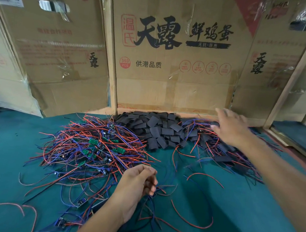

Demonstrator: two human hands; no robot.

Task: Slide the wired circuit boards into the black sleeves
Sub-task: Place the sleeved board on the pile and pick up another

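Cardboard wall (172,84) behind the green bench (232,212) reads "天露" and "360 PCS". Left hand (138,183) pinches wires (151,199); right hand (229,124), fingers spread, reaches over sleeved boards (221,157).

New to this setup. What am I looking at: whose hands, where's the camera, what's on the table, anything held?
No machine here: a person works with bare hands, and the single picture comes from a wide-angle camera on their head, looking forward and down. On the green table lie three heaps: at left a tangle of green circuit boards with red and blue wires, in the middle empty black sleeves, at right what appear to be boards already sleeved. Cardboard cartons stand behind. The left hand pinches a few wires near the front edge. The right hand, fingers straight, reaches over the right heap and holds nothing.
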